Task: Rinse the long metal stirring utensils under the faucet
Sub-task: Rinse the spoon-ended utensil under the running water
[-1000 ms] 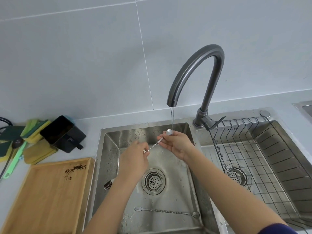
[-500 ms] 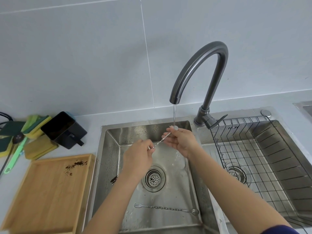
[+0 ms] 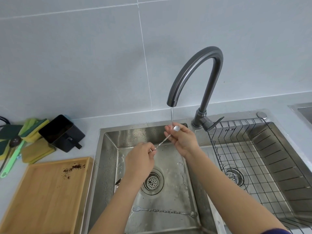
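Observation:
A dark grey faucet [image 3: 197, 68] runs a thin stream of water into the left steel sink [image 3: 108, 166]. I hold a long twisted metal stirring spoon [image 3: 163, 141] slanted under the stream. My left hand [image 3: 140, 159] pinches its lower end. My right hand [image 3: 182, 141] grips its upper end, where the round bowl [image 3: 176, 128] sits in the water. A second twisted stirring spoon [image 3: 164, 211], with a fork end on the left, lies flat on the sink floor near the front.
A round drain strainer [image 3: 152, 182] sits mid-basin, dark grounds [image 3: 118, 182] beside it. A wire rack [image 3: 244, 166] fills the right sink. On the left counter lie a wooden tray [image 3: 42, 200] with coffee grounds, a black container [image 3: 61, 132], sponges [image 3: 36, 150] and a green brush [image 3: 10, 163].
Both hands and the spoon stay under the stream with only slight shifts. The spoon's bowl now shows above my right fingers, as it did a second ago.

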